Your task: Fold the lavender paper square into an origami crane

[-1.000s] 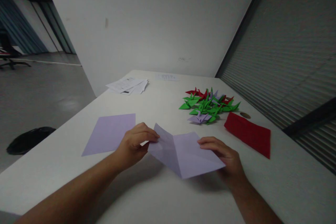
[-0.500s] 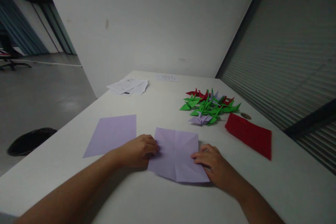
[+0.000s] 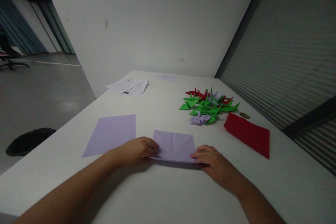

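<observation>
Between my hands is a creased sheet of purple origami paper (image 3: 173,146), its near part bent under so that only a shorter strip faces up. My left hand (image 3: 145,150) grips its left edge near the front corner, fingers on top and the thumb hidden. On the opposite side, my right hand (image 3: 210,159) pinches the right front corner, fingertips over the paper. A vertical crease and slanting creases show on the sheet. Left of it, a flat uncreased purple sheet (image 3: 112,133) lies on the white table (image 3: 157,199).
A heap of folded paper cranes (image 3: 207,106) in green, red and purple sits behind my right hand. Red paper (image 3: 248,134) lies at the right, near a round brown object (image 3: 244,115). Printed sheets (image 3: 127,86) are at the back left. A black bin (image 3: 28,141) stands on the floor.
The near part of the held paper has gone under, so the visible sheet is shorter front to back. Both hands stay on its sides, the left barely shifted. Other papers and cranes have stayed put.
</observation>
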Available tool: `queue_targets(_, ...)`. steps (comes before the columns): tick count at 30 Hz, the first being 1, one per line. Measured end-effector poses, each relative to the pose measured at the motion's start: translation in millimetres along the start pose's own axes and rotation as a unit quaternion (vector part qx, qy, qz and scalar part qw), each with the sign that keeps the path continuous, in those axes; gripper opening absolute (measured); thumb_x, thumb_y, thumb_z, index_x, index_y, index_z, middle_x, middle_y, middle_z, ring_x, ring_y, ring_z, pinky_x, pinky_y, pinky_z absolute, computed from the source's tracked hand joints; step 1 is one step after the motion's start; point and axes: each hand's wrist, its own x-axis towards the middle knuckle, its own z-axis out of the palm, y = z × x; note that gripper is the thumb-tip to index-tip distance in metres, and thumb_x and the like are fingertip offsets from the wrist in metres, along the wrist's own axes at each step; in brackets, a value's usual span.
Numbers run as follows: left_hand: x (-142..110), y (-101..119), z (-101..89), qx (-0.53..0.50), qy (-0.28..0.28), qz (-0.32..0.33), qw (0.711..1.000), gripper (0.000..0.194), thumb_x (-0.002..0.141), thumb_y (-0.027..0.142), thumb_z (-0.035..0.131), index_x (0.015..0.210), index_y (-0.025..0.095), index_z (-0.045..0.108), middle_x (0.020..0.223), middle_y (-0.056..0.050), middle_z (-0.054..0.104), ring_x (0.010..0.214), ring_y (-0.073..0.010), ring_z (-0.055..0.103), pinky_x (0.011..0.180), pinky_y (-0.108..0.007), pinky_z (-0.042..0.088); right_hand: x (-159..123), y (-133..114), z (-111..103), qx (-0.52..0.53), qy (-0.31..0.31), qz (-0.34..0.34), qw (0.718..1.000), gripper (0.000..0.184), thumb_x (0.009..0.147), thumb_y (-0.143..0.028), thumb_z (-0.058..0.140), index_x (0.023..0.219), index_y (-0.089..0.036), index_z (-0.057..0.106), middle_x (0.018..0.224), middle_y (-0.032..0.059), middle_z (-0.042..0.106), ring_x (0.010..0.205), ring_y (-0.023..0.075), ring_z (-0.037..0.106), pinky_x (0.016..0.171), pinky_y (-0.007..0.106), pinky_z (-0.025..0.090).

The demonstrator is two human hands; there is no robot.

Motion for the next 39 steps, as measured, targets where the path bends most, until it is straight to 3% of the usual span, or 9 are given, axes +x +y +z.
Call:
queue_targets(4, 0.0, 7.4, 2.7, 0.013, -0.025, 0.017, 0.999, 0.025, 0.077, 0.012, 0.071, 0.097, 0.026, 0.078, 0.098, -0.011, 0.077, 0.098, -0.0300, 0.069, 0.090, -0.043, 0.053, -0.5, -1.2, -1.6, 0.056, 0.040, 0.007, 0.998, 0.027, 0.081, -0.012, 0.068, 0.095, -0.029, 0.082, 0.109, 0.0063, 0.079, 0.111, 0.0291, 0.065, 0.103, 0.050, 0.049)
queue_targets(7, 1.6, 12.3, 10.4, 0.064, -0.058, 0.050, 0.995, 0.027, 0.078, 0.020, 0.077, 0.105, 0.025, 0.076, 0.102, -0.011, 0.076, 0.097, -0.0296, 0.068, 0.088, -0.041, 0.052, -0.4, -1.3, -1.6, 0.098, 0.055, 0.038, 0.993, 0.018, 0.089, -0.022, 0.065, 0.097, -0.028, 0.080, 0.107, 0.0068, 0.076, 0.106, 0.0272, 0.067, 0.099, 0.044, 0.052)
queue_targets(13, 5.8, 16.5, 27.0, 0.097, -0.054, 0.074, 0.991, 0.051, 0.075, 0.048, 0.084, 0.115, 0.019, 0.073, 0.129, -0.019, 0.067, 0.115, -0.0354, 0.063, 0.099, -0.044, 0.047, 0.4, 3.4, 0.0, 0.108, 0.070, 0.105, 0.986, 0.034, 0.098, -0.045, 0.058, 0.076, -0.024, 0.073, 0.079, 0.0041, 0.070, 0.077, 0.0240, 0.064, 0.077, 0.037, 0.053)
queue_targets(19, 1.7, 12.2, 26.6, 0.143, -0.054, 0.051, 0.987, 0.078, 0.071, 0.063, 0.082, 0.134, 0.021, 0.065, 0.149, -0.022, 0.054, 0.140, -0.0459, 0.045, 0.114, -0.057, 0.036, 1.6, -1.3, -3.1, 0.135, 0.079, 0.107, 0.982, 0.031, 0.094, -0.049, 0.063, 0.078, -0.024, 0.071, 0.077, 0.0031, 0.069, 0.079, 0.0248, 0.064, 0.074, 0.035, 0.051)
queue_targets(23, 4.8, 19.0, 27.4, 0.124, -0.089, 0.054, 0.987, 0.079, 0.073, 0.061, 0.082, 0.136, 0.018, 0.063, 0.148, -0.022, 0.056, 0.138, -0.0429, 0.050, 0.115, -0.051, 0.040, 3.8, 0.9, -0.7, 0.066, 0.077, 0.117, 0.988, 0.034, 0.098, -0.046, 0.055, 0.074, -0.023, 0.062, 0.072, 0.0011, 0.063, 0.069, 0.0214, 0.059, 0.064, 0.031, 0.044)
queue_targets(27, 9.7, 28.7, 39.3, 0.100, -0.087, 0.106, 0.986, 0.072, 0.075, 0.056, 0.082, 0.134, 0.019, 0.065, 0.137, -0.021, 0.065, 0.129, -0.0401, 0.058, 0.110, -0.049, 0.044, 6.5, 3.8, 4.0, -0.006, 0.089, 0.121, 0.989, 0.030, 0.098, -0.041, 0.052, 0.075, -0.024, 0.058, 0.074, 0.0015, 0.060, 0.073, 0.0220, 0.058, 0.067, 0.033, 0.043)
queue_targets(31, 9.7, 32.8, 54.1, 0.118, -0.093, 0.133, 0.980, 0.072, 0.075, 0.059, 0.080, 0.135, 0.022, 0.064, 0.139, -0.018, 0.064, 0.142, -0.0443, 0.045, 0.115, -0.056, 0.035, 10.1, 2.6, 8.5, -0.056, 0.098, 0.111, 0.987, 0.028, 0.099, -0.037, 0.048, 0.075, -0.024, 0.056, 0.077, 0.0028, 0.059, 0.076, 0.0228, 0.058, 0.072, 0.035, 0.044)
queue_targets(34, 8.9, 33.4, 61.4, 0.128, -0.106, 0.150, 0.975, 0.070, 0.076, 0.059, 0.079, 0.133, 0.021, 0.065, 0.139, -0.017, 0.063, 0.146, -0.0451, 0.040, 0.118, -0.055, 0.032, 14.8, 0.0, 12.5, -0.088, 0.078, 0.114, 0.986, 0.028, 0.100, -0.034, 0.046, 0.076, -0.024, 0.054, 0.078, 0.0034, 0.059, 0.077, 0.0226, 0.058, 0.072, 0.034, 0.044)
queue_targets(39, 10.0, 33.8, 65.9, 0.161, -0.135, 0.173, 0.962, 0.061, 0.079, 0.062, 0.074, 0.123, 0.020, 0.067, 0.127, -0.017, 0.069, 0.139, -0.0425, 0.048, 0.118, -0.052, 0.033, 27.4, -11.1, 20.0, -0.197, 0.013, 0.169, 0.966, 0.026, 0.102, -0.027, 0.048, 0.078, -0.022, 0.057, 0.083, 0.0066, 0.066, 0.082, 0.0234, 0.061, 0.074, 0.034, 0.041)
